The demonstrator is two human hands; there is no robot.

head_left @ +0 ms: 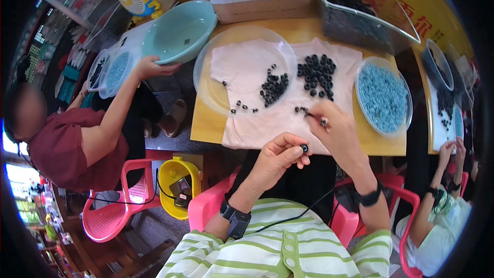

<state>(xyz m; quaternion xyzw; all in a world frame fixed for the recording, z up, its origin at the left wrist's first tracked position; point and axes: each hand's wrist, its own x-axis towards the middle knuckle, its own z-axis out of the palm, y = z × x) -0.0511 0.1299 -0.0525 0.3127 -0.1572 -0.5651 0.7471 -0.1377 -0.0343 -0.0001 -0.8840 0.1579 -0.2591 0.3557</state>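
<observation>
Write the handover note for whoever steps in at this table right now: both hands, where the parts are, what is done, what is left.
Left hand: raised near the table edge, fingers pinching one small black ring.
Right hand: over the pale cloth, fingers at a small piece beside a few loose rings.
Parts: black ring pile on the cloth; smaller lot in the clear round lid; blue beads in the clear dish to the right; bin of more black parts behind.
Done: cannot tell which rings are finished.
Left: both ring heaps remain; the blue dish is full.
</observation>
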